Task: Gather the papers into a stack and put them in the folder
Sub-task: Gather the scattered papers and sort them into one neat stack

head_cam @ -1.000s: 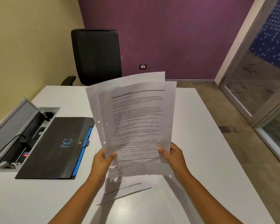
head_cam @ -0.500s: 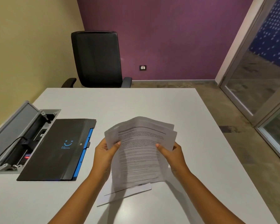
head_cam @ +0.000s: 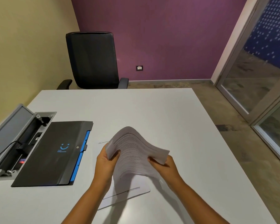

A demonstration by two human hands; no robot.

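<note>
A stack of printed white papers (head_cam: 134,152) bows upward over the table, its top edge curling away from me. My left hand (head_cam: 106,160) grips its left edge and my right hand (head_cam: 164,165) grips its right edge. Beneath the stack one more printed sheet (head_cam: 128,193) lies flat on the table, partly hidden by my arms. A closed black folder (head_cam: 55,152) with a blue smiley mark and blue side tabs lies to the left of my hands.
The white table (head_cam: 152,113) stretches ahead. An open grey cable box (head_cam: 18,138) with plugs sits at the left edge, touching the folder. A black office chair (head_cam: 94,60) stands behind the table. Glass doors (head_cam: 257,75) are on the right.
The papers came down from upright in front of me to low over the table, and now bend forward into an arch. Both hands kept their hold on the side edges.
</note>
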